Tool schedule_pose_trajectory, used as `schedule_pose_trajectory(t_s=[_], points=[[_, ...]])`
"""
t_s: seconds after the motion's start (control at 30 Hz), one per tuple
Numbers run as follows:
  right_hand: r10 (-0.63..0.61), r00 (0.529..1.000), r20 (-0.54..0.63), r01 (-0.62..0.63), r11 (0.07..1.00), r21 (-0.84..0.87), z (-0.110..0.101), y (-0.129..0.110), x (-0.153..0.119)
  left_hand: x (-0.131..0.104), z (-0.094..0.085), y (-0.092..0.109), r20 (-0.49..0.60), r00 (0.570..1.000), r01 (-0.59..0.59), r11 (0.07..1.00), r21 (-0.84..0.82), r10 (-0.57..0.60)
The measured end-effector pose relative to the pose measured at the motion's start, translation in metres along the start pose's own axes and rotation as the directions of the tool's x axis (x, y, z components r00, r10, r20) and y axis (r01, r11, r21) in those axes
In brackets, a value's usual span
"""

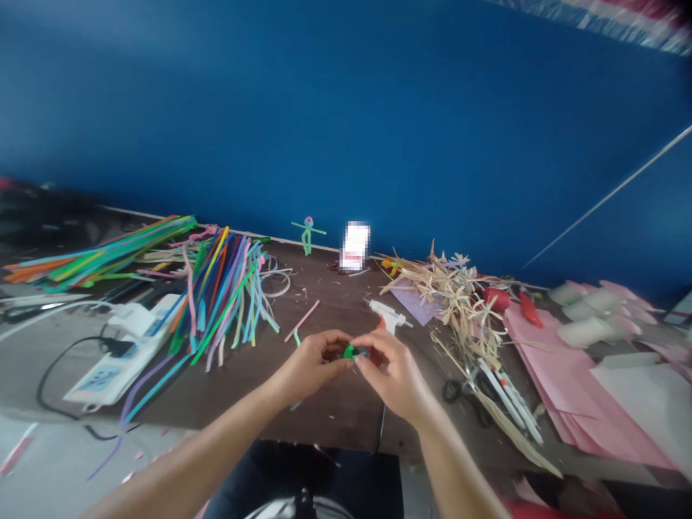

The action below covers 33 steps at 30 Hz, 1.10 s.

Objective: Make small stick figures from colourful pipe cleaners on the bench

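Note:
Both my hands meet over the front middle of the dark table. My left hand (318, 359) pinches one side of a small green piece (349, 352), which looks like bent pipe cleaner with a darker, greyish part. The fingertips of my right hand (385, 360) close on its other side. Much of the piece is hidden by my fingers. Just behind my right hand lies a white and orange glue gun (388, 316). A short pink pipe cleaner (303, 321) rests behind my left hand. Further back, a small green pipe-cleaner figure (307, 238) stands against the blue wall.
Bundles of coloured pipe cleaners (221, 288) and a white power strip (124, 360) with cables are on the left. A phone (355, 245) leans at the back. To the right are dried straw flowers (459, 295), scissors (454, 391), pens (511, 400) and pink paper (567, 389).

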State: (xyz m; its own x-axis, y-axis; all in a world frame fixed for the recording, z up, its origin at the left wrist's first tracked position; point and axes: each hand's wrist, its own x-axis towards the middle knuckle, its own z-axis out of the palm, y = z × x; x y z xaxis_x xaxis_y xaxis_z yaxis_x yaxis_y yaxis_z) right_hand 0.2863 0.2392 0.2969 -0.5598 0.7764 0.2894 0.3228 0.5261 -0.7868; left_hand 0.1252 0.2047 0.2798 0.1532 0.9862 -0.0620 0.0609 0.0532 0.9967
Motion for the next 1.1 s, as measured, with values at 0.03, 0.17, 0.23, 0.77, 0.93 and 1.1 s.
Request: schedule_pose_trajectory(t_s=[0.03,0.17,0.23,0.77,0.93,1.1], points=[[-0.002,1.0,0.012,0.002,1.0,-0.001,-0.001,-0.001,0.0,0.0,0.0,0.0,-0.003,1.0,-0.006,1.0,0.004,0.006],[0.019,0.999,0.028,-0.02,0.999,0.038,-0.002,0.0,-0.003,0.0,-0.002,-0.002,0.013,0.999,0.044,0.996,-0.077,-0.043],[0.059,0.998,0.014,-0.06,0.992,0.109,-0.001,0.001,-0.005,0.001,-0.003,-0.004,0.04,0.995,0.095,0.982,-0.165,-0.089],[0.073,0.994,-0.084,-0.067,0.994,0.082,0.005,0.001,-0.003,0.002,0.001,-0.01,0.08,0.987,0.159,0.883,-0.442,-0.138],[-0.034,0.994,-0.099,0.019,0.989,-0.149,0.006,-0.006,-0.005,0.003,0.004,-0.015,-0.024,0.995,0.086,0.933,-0.348,-0.1],[-0.122,0.988,-0.094,0.08,0.928,-0.365,0.005,-0.01,-0.006,0.002,0.004,-0.016,-0.053,0.994,0.072,0.956,-0.286,-0.091]])
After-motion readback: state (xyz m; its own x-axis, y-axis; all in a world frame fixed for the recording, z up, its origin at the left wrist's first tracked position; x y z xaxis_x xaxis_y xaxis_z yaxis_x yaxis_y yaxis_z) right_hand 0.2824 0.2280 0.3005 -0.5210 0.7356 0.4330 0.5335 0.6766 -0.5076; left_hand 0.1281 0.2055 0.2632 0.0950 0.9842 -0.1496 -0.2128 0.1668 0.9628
